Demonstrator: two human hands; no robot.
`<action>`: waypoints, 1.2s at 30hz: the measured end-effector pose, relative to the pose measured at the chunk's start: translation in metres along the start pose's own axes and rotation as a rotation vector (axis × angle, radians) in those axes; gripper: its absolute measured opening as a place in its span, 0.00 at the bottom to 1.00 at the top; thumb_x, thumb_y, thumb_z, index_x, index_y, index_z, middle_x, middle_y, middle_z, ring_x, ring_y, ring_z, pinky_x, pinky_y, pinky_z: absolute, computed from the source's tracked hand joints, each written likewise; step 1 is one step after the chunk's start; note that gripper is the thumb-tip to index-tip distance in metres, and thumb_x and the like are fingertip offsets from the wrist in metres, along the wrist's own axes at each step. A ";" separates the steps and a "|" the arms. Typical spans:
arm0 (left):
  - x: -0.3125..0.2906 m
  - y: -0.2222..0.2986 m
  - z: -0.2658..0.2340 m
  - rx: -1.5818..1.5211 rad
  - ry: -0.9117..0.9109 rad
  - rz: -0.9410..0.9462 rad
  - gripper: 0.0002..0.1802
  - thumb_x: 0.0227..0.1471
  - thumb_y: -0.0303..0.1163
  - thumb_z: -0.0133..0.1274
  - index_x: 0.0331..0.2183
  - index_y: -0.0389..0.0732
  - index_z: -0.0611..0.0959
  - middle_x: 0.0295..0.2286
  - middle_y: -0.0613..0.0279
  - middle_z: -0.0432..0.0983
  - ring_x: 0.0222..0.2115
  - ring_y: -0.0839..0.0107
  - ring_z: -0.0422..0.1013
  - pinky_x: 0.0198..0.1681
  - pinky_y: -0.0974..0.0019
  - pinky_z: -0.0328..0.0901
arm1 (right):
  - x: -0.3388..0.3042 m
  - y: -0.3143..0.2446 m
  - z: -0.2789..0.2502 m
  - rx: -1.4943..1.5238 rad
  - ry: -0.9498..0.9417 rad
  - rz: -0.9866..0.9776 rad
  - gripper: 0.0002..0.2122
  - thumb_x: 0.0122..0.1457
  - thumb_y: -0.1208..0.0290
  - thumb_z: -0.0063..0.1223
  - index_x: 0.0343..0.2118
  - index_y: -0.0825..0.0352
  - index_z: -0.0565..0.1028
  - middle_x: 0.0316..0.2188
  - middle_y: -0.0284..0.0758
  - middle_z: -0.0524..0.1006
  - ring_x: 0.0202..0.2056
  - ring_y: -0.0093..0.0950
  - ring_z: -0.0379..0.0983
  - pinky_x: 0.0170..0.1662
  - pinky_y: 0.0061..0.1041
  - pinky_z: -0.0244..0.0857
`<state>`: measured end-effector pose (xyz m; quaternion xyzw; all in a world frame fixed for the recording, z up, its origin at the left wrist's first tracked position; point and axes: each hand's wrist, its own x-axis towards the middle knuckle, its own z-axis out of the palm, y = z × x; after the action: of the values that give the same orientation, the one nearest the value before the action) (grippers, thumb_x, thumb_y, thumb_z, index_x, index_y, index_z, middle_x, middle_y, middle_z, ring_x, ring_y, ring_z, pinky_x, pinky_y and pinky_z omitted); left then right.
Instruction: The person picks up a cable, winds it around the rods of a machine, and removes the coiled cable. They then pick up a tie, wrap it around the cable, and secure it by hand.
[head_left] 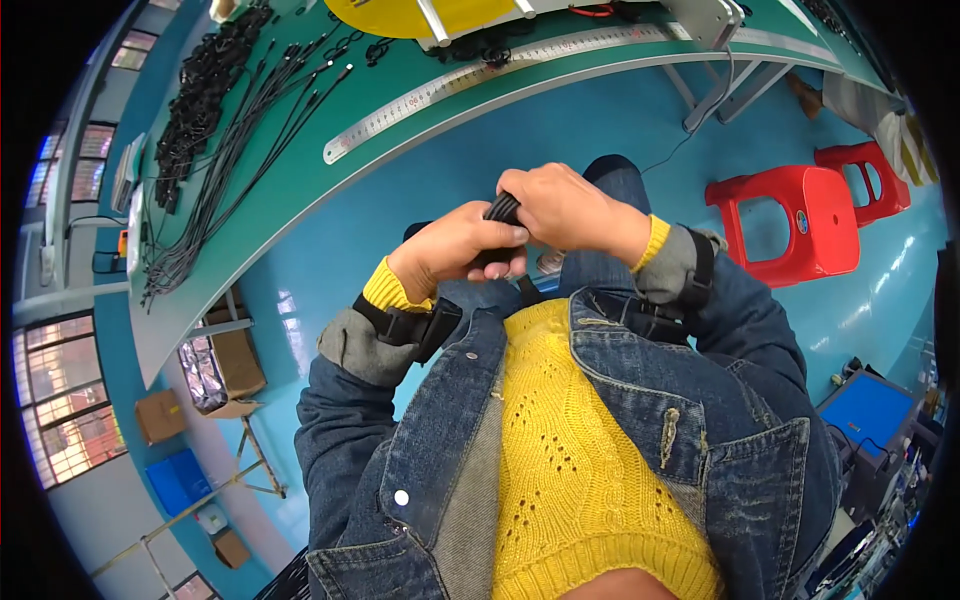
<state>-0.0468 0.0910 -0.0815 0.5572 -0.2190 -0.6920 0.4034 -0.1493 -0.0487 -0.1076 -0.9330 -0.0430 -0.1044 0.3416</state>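
Between my two hands, above my lap, is a coiled bundle of black cable point(503, 210). My left hand point(462, 244) is closed round its lower part, thumb lying across the front. From the other side my right hand point(562, 206) grips the upper end of the coil, its fingers curled over. Much of the bundle is hidden inside the hands. Loose black cables point(262, 135) with small plugs lie spread on the green table point(300, 185) to the left, next to a dense pile of coiled black cables point(200, 105).
A long steel ruler point(420, 98) lies along the table's near edge. Beyond it stands a machine with a yellow disc point(425, 12). Red plastic stools point(825, 225) stand on the floor to the right. Cardboard boxes point(160, 415) and a blue bin point(180, 482) sit at the left.
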 end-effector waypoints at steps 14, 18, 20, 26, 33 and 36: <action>0.028 -0.009 0.006 0.300 0.243 0.213 0.08 0.44 0.31 0.49 0.20 0.38 0.72 0.14 0.67 0.66 0.12 0.77 0.61 0.13 0.72 0.55 | 0.006 -0.005 -0.013 0.186 0.035 0.111 0.11 0.50 0.67 0.44 0.27 0.72 0.68 0.20 0.48 0.72 0.26 0.45 0.70 0.29 0.38 0.63; 0.037 -0.014 0.021 0.481 0.434 0.361 0.08 0.42 0.30 0.51 0.18 0.37 0.73 0.13 0.67 0.66 0.12 0.76 0.62 0.15 0.71 0.56 | 0.002 -0.001 -0.002 0.077 0.156 0.163 0.17 0.51 0.60 0.45 0.23 0.75 0.68 0.20 0.50 0.72 0.27 0.47 0.69 0.30 0.41 0.63; 0.046 -0.017 0.021 0.578 0.420 0.525 0.07 0.42 0.29 0.51 0.21 0.36 0.73 0.14 0.68 0.67 0.13 0.78 0.61 0.15 0.73 0.56 | 0.003 0.011 -0.001 0.103 0.174 0.165 0.20 0.51 0.57 0.45 0.21 0.76 0.68 0.20 0.51 0.71 0.27 0.48 0.69 0.31 0.42 0.63; 0.049 0.012 0.012 0.424 0.426 0.108 0.08 0.45 0.33 0.51 0.24 0.38 0.74 0.17 0.67 0.68 0.17 0.78 0.65 0.17 0.74 0.58 | 0.024 0.049 -0.021 0.169 0.207 0.175 0.13 0.51 0.62 0.47 0.22 0.69 0.71 0.18 0.45 0.70 0.22 0.44 0.68 0.25 0.37 0.62; 0.054 0.042 -0.001 -0.209 0.369 0.153 0.06 0.50 0.32 0.48 0.29 0.40 0.73 0.20 0.67 0.65 0.19 0.80 0.61 0.17 0.79 0.56 | 0.089 0.135 -0.073 -0.274 0.699 0.088 0.06 0.46 0.67 0.52 0.22 0.64 0.75 0.23 0.37 0.72 0.28 0.38 0.70 0.30 0.33 0.64; 0.057 0.054 -0.002 -0.245 0.356 0.186 0.07 0.51 0.32 0.48 0.29 0.39 0.71 0.20 0.67 0.64 0.20 0.79 0.60 0.17 0.79 0.54 | 0.111 0.149 -0.069 -0.448 0.561 0.049 0.05 0.44 0.70 0.52 0.18 0.64 0.75 0.25 0.37 0.74 0.27 0.38 0.71 0.30 0.32 0.66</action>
<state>-0.0313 0.0146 -0.0749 0.5948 -0.1093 -0.5639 0.5624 -0.0303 -0.2061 -0.1253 -0.9205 0.0988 -0.3551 0.1296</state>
